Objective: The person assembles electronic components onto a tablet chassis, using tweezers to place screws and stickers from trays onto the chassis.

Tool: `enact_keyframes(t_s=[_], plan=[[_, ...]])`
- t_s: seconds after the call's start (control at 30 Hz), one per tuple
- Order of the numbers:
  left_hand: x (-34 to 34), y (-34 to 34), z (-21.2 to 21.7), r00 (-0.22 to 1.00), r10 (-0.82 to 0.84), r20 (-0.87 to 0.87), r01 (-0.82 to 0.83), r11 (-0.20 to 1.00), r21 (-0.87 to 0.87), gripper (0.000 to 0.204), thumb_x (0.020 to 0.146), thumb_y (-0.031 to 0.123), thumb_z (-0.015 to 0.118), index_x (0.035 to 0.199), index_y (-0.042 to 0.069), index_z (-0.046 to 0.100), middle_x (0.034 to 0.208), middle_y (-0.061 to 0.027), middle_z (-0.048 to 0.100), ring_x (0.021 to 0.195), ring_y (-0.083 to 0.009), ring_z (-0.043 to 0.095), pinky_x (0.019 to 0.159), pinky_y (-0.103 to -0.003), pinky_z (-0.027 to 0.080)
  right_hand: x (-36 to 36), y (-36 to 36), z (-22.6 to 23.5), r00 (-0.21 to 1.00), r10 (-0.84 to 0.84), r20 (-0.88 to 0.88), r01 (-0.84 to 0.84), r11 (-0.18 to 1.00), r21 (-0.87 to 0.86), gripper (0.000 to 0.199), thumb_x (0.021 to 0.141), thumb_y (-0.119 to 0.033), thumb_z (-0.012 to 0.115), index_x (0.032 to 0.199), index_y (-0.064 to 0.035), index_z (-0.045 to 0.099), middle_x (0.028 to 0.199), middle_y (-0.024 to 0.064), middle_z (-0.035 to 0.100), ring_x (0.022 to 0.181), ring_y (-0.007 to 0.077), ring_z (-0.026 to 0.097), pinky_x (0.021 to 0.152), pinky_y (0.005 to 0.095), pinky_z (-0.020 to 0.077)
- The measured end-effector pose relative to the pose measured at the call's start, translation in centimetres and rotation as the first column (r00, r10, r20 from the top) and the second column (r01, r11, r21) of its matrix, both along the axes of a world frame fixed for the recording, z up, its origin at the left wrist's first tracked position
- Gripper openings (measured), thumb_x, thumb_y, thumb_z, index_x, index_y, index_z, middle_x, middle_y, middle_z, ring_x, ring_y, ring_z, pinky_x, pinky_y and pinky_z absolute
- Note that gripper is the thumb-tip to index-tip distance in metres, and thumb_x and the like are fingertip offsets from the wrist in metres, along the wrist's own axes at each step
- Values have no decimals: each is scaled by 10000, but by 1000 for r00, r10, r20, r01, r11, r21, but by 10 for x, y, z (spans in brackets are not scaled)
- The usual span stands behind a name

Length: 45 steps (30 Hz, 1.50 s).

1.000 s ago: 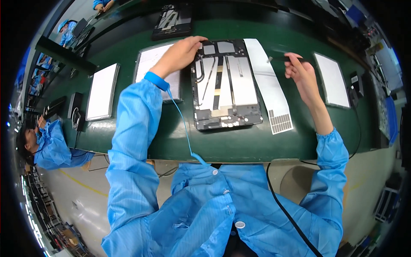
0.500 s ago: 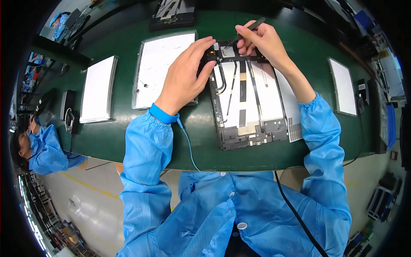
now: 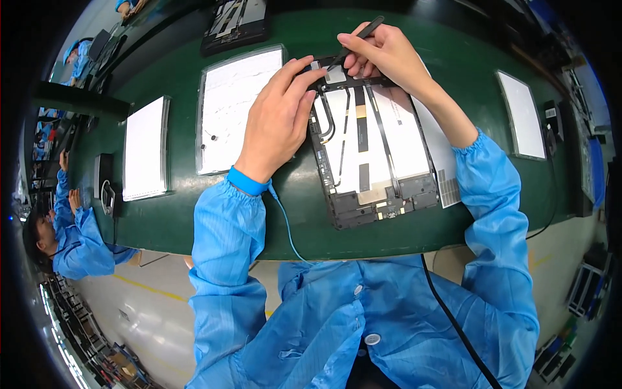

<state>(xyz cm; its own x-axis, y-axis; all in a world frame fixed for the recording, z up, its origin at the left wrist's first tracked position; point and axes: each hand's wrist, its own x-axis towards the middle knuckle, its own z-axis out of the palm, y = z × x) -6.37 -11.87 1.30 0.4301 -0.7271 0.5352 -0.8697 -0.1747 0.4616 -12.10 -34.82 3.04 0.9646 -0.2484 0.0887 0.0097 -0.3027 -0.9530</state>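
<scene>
Readable text: none | On pale inner panel [image 3: 407, 152] of open flat device [image 3: 350, 209]: small grey print [image 3: 396, 109] in short column, too fine for making out any letter | On black box [image 3: 558, 121] near right end of desk [image 3: 165, 222]: white label [image 3: 551, 113] with dark marks, too small for reading

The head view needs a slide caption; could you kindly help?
Left hand at one corner of an opened electronic device, right hand holding a slim dark tool over it.
</scene>
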Motion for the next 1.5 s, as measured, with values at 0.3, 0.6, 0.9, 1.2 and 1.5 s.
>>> enact_keyframes(t_s=[0.3, 0.6, 0.9, 1.2, 1.5], plan=[[-4, -1, 4, 987, -15, 159, -2, 995, 104, 293, 1000, 176, 454, 1192, 85, 656, 1318, -105, 591, 1290, -365, 500, 1084, -449, 393, -10, 10, -1, 976, -35, 215, 46, 998, -44, 202, 960, -224, 669, 986, -29, 623, 777, 60, 693, 647, 81, 649, 548, 199, 503], [-4, -17, 34, 914, -203, 351, 170, 978, 123, 221, 962, 128, 513, 1127, 64, 645, 1193, -113, 640, 1237, -349, 533, 1091, -484, 369, -97, -65, 2, 933, -147, 328, 198, 972, -128, 246, 989, -268, 625, 1032, -26, 623, 804, 54, 670, 640, 81, 618, 558, 206, 485], [-96, -102, 28, 723, -682, 114, 549, 667, 504, 293, 994, 179, 480, 1170, 59, 681, 1267, -81, 650, 1253, -272, 548, 1174, -496, 298, -238, -58, -40, 989, -133, -61, 144, 962, 232, 203, 962, -201, 662, 1011, -6, 629, 793, 91, 693, 635, 104, 663, 497, 202, 469], [-105, -115, 31, 722, -692, 10, 555, 588, 588, 369, 951, 152, 415, 1184, 52, 682, 1334, -72, 613, 1255, -280, 533, 1156, -497, 312, -237, -55, -29, 978, -143, -151, 163, 978, 130, 237, 952, -267, 675, 939, -33, 645, 762, 47, 694, 593, 67, 621, 495, 194, 421], [-98, -108, 25, 735, -678, -21, 593, 627, 505, 307, 963, 159, 467, 1124, 45, 702, 1261, -71, 650, 1196, -267, 565, 1119, -456, 364, -215, -66, -29, 965, -263, 22, 247, 928, 279, 213, 1002, -242, 595, 954, -35, 606, 759, 25, 648, 613, 71, 604, 513, 194, 436]])
